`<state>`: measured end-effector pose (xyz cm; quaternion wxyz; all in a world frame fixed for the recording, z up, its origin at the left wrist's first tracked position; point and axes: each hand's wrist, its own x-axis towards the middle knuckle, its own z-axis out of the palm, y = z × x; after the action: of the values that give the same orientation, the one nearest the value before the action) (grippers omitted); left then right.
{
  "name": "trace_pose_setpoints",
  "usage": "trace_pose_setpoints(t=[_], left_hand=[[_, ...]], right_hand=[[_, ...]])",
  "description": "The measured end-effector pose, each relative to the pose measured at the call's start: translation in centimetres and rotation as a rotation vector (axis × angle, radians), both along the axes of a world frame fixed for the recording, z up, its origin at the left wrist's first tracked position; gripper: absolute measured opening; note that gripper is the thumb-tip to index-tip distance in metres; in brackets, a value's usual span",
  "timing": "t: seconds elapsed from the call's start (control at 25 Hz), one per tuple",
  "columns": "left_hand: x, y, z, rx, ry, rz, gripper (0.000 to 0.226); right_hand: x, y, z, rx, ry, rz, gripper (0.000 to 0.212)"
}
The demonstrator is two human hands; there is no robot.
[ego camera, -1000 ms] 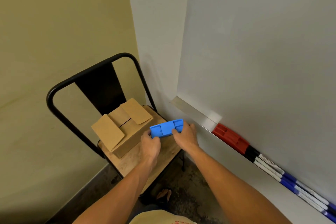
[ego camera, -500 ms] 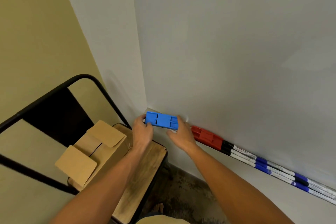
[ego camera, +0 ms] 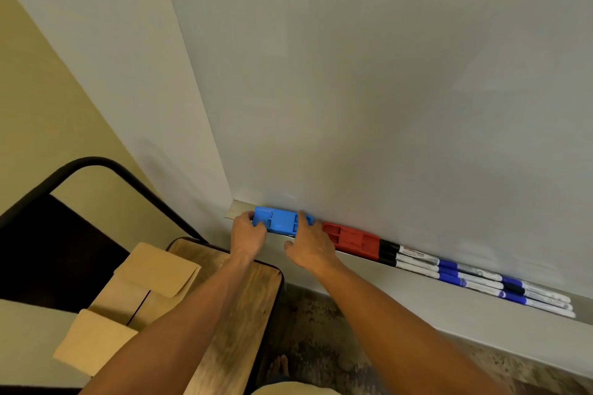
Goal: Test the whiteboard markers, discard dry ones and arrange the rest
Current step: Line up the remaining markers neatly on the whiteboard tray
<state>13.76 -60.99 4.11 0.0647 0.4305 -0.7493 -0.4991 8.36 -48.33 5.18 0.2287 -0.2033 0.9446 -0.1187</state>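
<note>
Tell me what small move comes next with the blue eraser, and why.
Probably let go. The blue eraser already sits on the tray beside the red eraser, with the left hand and right hand on its ends.

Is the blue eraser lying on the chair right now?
No, the blue eraser sits on the whiteboard tray, held by both hands.
</note>
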Motion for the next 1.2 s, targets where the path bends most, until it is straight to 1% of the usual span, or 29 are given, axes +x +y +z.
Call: trace_pose_setpoints(t=[0.24,0.36,0.44,0.52,0.76,0.88,1.0,1.2], left_hand=[[-1.2,-1.1,-1.4,-0.007,-0.078,-0.166,0.045],[-1.4,-0.9,-1.8,-0.054,-0.091,-0.234,0.049],[-1.4,-0.7,-2.1,-0.053,-0.082,-0.255,0.046],[-1.3,-0.5,-2.3,-0.039,-0.061,-0.261,0.044],[-0.8,0.8,-2.3,-0.016,0.001,-0.267,0.055],[-0.4,1.2,-2.6,0.011,0.023,-0.230,0.055],[-0.2,1.2,-2.6,0.005,0.027,-0.214,0.057],[-0.1,2.9,-2.7,-0.047,0.050,-0.208,0.062]], right_hand=[[0.6,-0.1,-1.2,0.070,-0.010,0.004,0.081],[1.1,0.0,-1.1,0.076,-0.001,0.009,0.083],[1.4,0.0,-0.7,0.075,-0.001,0.009,0.083],[1.6,0.0,-0.6,0.085,0.006,0.010,0.085],[1.6,0.4,-0.7,0.104,0.013,0.015,0.088],[1.7,0.4,-0.8,0.096,0.002,0.006,0.086],[1.6,0.6,-0.7,0.058,-0.016,0.019,0.086],[0.9,2.6,-0.1,-0.077,0.001,0.010,0.077]])
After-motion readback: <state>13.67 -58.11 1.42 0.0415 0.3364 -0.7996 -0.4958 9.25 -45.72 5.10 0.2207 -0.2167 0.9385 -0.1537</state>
